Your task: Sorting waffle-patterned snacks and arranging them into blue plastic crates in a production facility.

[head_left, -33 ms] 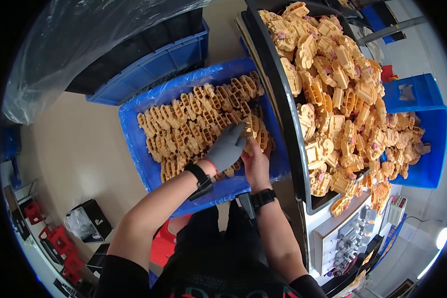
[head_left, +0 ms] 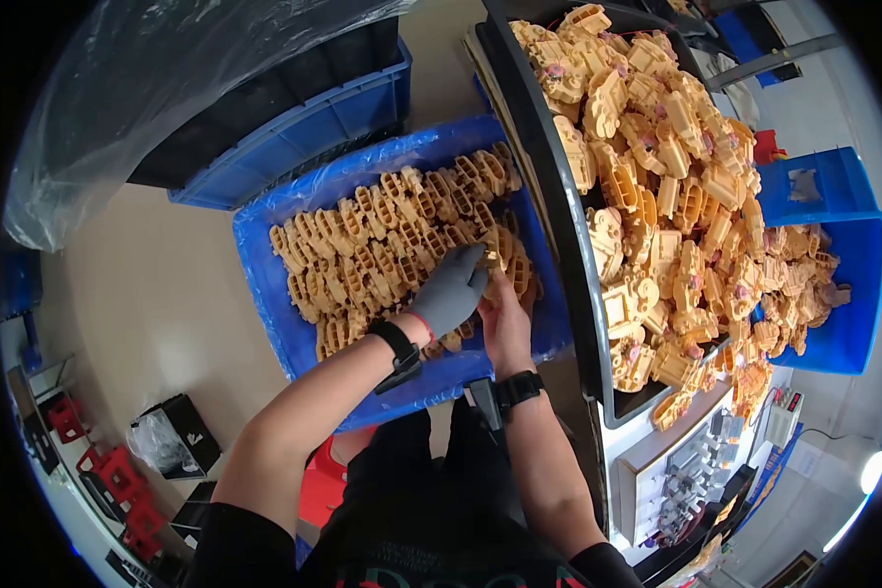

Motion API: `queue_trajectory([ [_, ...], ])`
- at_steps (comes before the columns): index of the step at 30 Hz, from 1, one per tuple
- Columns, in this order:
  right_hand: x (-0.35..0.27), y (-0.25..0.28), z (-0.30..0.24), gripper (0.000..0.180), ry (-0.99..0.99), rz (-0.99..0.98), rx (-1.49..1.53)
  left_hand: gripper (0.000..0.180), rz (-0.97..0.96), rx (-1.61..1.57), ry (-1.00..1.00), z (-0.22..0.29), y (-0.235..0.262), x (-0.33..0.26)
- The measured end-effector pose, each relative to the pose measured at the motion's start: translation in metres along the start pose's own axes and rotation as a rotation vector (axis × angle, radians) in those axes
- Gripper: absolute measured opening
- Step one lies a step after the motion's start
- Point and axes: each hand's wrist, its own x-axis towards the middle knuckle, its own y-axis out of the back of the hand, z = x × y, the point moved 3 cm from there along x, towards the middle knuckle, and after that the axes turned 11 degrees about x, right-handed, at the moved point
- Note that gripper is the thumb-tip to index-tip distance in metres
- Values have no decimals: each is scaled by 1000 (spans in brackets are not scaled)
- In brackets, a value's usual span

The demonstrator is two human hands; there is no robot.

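Lettering [head_left: 412, 557] marks our dark shirt [head_left: 441, 514]; our gloved left grip [head_left: 451, 289] and bare right grip [head_left: 506, 325] meet, pinching a tan part [head_left: 493, 257]!

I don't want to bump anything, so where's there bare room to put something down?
The beige floor between the lined blue bin and the black box looks bare. It's crowded inside that bin, with rows of tan parts, and in the heaped black tray.

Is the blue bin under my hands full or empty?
Not empty: tan parts lie in rows across most of the blue bin, with bare blue along its sides. How deep, I cannot tell.
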Motion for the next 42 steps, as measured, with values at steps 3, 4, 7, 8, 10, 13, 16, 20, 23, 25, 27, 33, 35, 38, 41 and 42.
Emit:
queue_trajectory([
  [3, 8, -11, -7, 54, 264, 133, -127, 44, 52, -96, 76, 0, 3, 19],
  [4, 12, -9, -9, 52, 309, 155, -147, 44, 104, -122, 78, -3, 1, 26],
  [7, 33, 9, -21, 59, 265, 128, -59, 46, -112, -623, 259, -7, -4, 31],
  [8, 40, 18, -21, 67, 176, 71, 45, 46, -118, -621, 263, -8, -4, 31],
  [10, 35, 4, -21, 66, 157, 33, 19, 43, -112, -355, 274, -16, -3, 30],
  [13, 43, 13, -20, 62, 89, -28, 91, 37, -82, -137, 170, -12, 3, 37],
  [16, 46, 19, -25, 57, 5, -113, 205, 31, -111, -41, 107, -10, 15, 38],
  [20, 45, 16, -35, 48, 172, -19, -35, 31, -89, 306, -31, -9, 11, 40],
  [23, 55, 24, -44, 52, 303, 94, -526, 38, -394, 1033, -60, 10, -5, 55],
  [25, 66, 27, -43, 51, 383, 49, -623, 47, -287, 1222, -160, -15, -29, 60],
  [27, 72, 28, -41, 51, 460, 23, -720, 52, -186, 1119, -322, -8, -35, 67],
  [33, 103, 45, -51, 52, 594, 44, -850, 49, -306, 1146, -269, -25, -42, 85],
  [35, 104, 32, -50, 56, 253, -52, -628, 49, -280, 1134, -297, -38, -39, 83],
  [38, 89, 0, -51, 58, 211, -2, -689, 49, -260, 1204, -310, -41, -33, 83],
  [41, 93, 12, -52, 59, 466, -67, -859, 46, -341, 1182, -266, -36, -32, 85],
  [42, 95, 16, -51, 59, 466, -65, -861, 44, -332, 1180, -292, -36, -31, 84],
])
